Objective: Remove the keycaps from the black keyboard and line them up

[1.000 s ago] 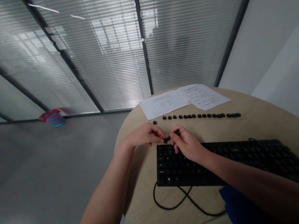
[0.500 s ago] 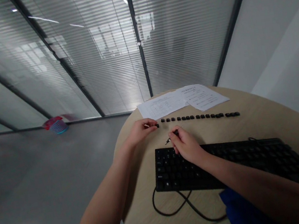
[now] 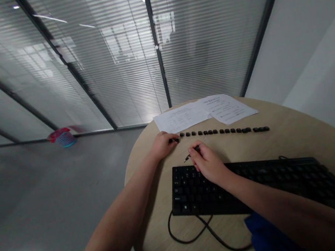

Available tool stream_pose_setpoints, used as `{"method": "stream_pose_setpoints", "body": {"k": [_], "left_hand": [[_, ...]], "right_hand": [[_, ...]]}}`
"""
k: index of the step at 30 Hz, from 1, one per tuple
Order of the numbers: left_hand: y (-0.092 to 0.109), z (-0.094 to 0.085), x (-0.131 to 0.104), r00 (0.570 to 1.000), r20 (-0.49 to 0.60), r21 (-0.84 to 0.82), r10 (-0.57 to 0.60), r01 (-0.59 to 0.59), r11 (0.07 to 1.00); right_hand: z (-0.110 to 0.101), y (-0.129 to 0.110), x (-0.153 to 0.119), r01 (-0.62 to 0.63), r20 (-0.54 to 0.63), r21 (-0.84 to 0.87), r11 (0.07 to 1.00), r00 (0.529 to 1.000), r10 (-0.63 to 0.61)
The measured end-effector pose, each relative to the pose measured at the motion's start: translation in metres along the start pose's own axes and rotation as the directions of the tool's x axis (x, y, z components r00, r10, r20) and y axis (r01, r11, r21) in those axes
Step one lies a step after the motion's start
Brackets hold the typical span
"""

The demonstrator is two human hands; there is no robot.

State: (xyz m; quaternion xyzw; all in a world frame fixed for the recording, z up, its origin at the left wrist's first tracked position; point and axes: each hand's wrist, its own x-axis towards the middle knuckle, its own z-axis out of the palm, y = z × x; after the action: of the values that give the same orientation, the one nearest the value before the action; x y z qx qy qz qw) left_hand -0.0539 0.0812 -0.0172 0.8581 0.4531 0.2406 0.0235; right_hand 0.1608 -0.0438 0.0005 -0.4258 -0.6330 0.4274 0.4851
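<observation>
At the left end of a row of black keycaps (image 3: 215, 131), my left hand (image 3: 164, 144) rests low over the table. Its fingers are closed on a small black keycap (image 3: 175, 140), partly hidden by the fingertips. My right hand (image 3: 205, 159) grips a thin dark tool (image 3: 187, 158) with a narrow tip that points down and left; its exact kind is too small to make out. That hand hovers at the far edge of a black keyboard (image 3: 204, 209), over its left part. My right forearm hides part of the keys.
Two printed sheets (image 3: 181, 116) lie behind the keycap row on the round wooden table (image 3: 159, 243). A black cable (image 3: 184, 243) loops out in front of the keyboard. Blue cloth (image 3: 264, 236) shows under my right forearm. A basket (image 3: 66, 138) stands on the floor by the glass partition.
My left hand has shifted slightly right, closer to the end of the keycap row, and its fingers have lowered around the keycap. My right hand stays nearly still with the tool.
</observation>
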Motion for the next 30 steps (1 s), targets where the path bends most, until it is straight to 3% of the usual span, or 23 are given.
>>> {"method": "stream_pose_setpoints", "body": {"k": [11,17,24,30], "left_hand": [[-0.009,-0.004,-0.001,0.999,0.003,-0.005,-0.038,0.038,0.999],[-0.007,-0.01,-0.003,0.997,0.055,-0.026,-0.062,0.064,0.998],[-0.006,-0.025,-0.01,0.974,0.073,-0.07,-0.217,0.222,0.973],[-0.006,-0.021,-0.006,0.972,0.109,-0.122,-0.207,0.22,0.968]], "right_hand": [[-0.002,-0.006,-0.001,-0.016,0.009,-0.018,1.0,1.0,0.016],[-0.002,-0.006,-0.001,-0.027,0.009,-0.013,1.0,1.0,0.027],[-0.002,-0.002,-0.001,-0.028,0.018,-0.014,1.0,0.999,0.028],[-0.003,-0.004,-0.001,-0.024,0.019,-0.016,1.0,1.0,0.024]]}}
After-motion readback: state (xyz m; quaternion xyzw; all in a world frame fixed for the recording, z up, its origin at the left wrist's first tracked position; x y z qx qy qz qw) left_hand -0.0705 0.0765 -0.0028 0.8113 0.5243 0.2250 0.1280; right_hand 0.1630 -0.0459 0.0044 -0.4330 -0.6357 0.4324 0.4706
